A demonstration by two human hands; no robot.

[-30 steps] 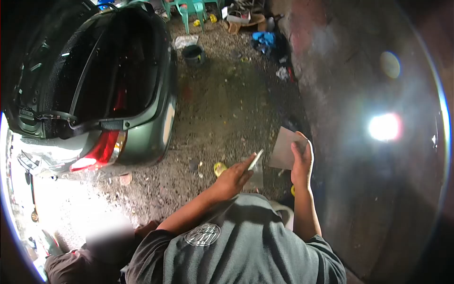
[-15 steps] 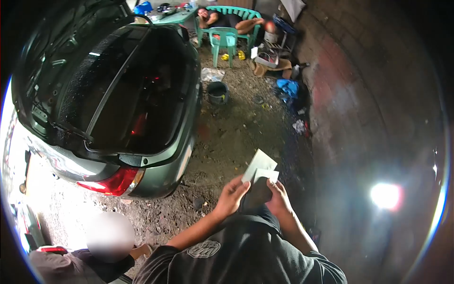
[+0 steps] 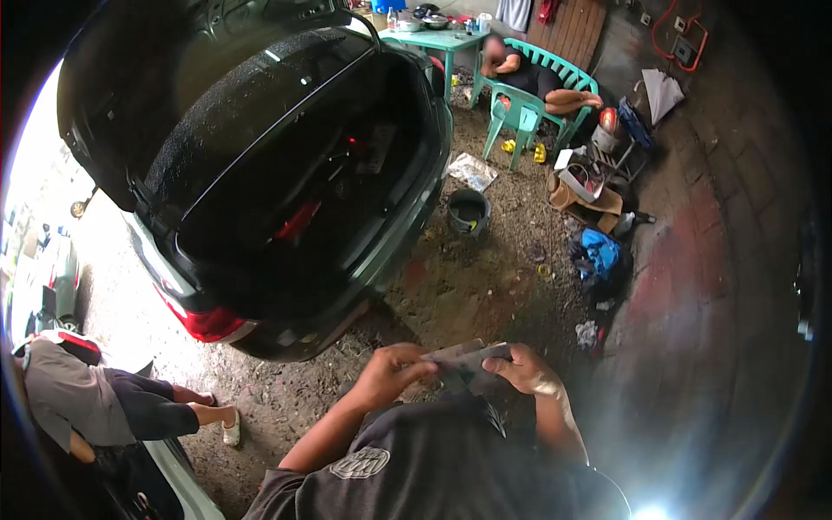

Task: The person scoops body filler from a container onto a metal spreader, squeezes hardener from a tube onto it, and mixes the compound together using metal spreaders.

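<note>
My left hand (image 3: 394, 374) is closed on the edge of a thin pale sheet (image 3: 454, 350) that looks like sandpaper. Between thumb and fingers, my right hand (image 3: 525, 372) pinches a greyer sheet (image 3: 479, 357) of the same look. The two pieces overlap in front of my chest and are seen nearly edge-on. Whether they are separate or one folded piece, I cannot tell. Beyond my hands stands a dark car (image 3: 347, 303) with its tailgate raised over the cargo space.
A dark bucket (image 3: 469, 213) stands on the dirt ground beside the car. Further back are a green table (image 3: 433, 38), a green chair (image 3: 517, 117) and a person (image 3: 529, 76) lying on a green bench. A blue bag (image 3: 600, 251) lies by the wall. Another person (image 3: 113, 394) is at lower left.
My view has turned, so the car and furniture sit further right. Both hands have tilted the sheets from showing their faces to nearly edge-on. The person at lower left shows more fully.
</note>
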